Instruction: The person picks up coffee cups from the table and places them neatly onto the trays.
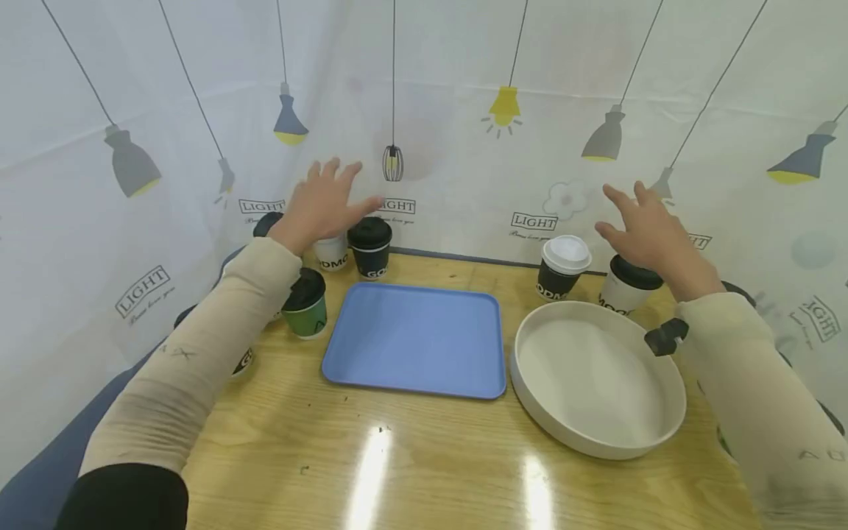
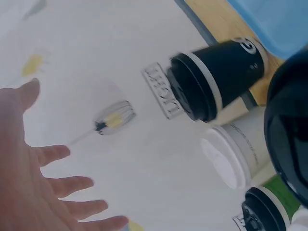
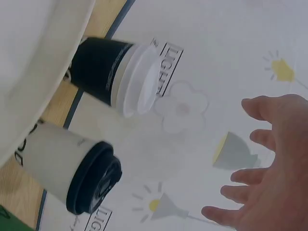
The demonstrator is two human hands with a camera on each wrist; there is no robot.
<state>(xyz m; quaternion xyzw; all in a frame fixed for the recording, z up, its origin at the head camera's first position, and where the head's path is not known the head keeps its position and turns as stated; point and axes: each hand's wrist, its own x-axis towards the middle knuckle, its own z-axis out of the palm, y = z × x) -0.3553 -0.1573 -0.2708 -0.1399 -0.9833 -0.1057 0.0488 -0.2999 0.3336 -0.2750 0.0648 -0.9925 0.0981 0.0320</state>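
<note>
My left hand (image 1: pixel 326 205) is raised over the cups at the back left, fingers spread and holding nothing. Below and beside it stand a black cup with a black lid (image 1: pixel 370 250), a white cup (image 1: pixel 331 252) and a green cup with a black lid (image 1: pixel 306 303). My right hand (image 1: pixel 652 234), likewise spread and bare, hovers above the cups at the back right. Nearest to it are a white cup with a black lid (image 1: pixel 628 285) and a black cup with a white lid (image 1: pixel 563 266). In both wrist views the fingers are apart from the cups.
A blue rectangular tray (image 1: pixel 417 340) lies mid-table, with a round cream pan-like tray (image 1: pixel 599 375) to its right. More cups are partly hidden behind both arms. A white curtain (image 1: pixel 457 147) printed with lamps hangs along the table's back edge.
</note>
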